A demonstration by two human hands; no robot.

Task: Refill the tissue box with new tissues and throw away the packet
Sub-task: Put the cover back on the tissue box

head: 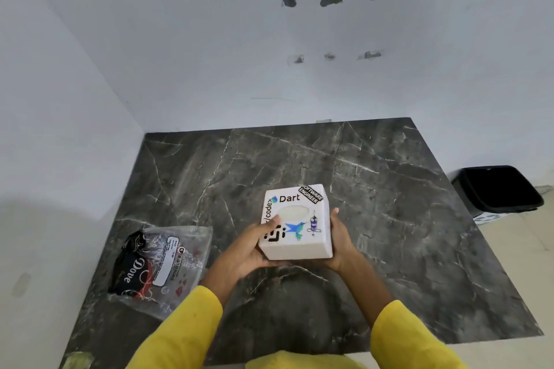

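Dark marbled counter point(389, 189) set into a white corner. Black bin point(499, 189) on the floor beyond its right edge. Crumpled clear packet point(168, 263) lying left on the counter. White stickered tissue box point(296, 222) raised over the counter, gripped between left hand point(248, 249) and right hand point(340, 240).

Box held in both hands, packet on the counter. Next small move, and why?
Probably set the tissue box down: both hands are busy, its opening shows white, and the emptied-looking packet still lies left, bin at right.
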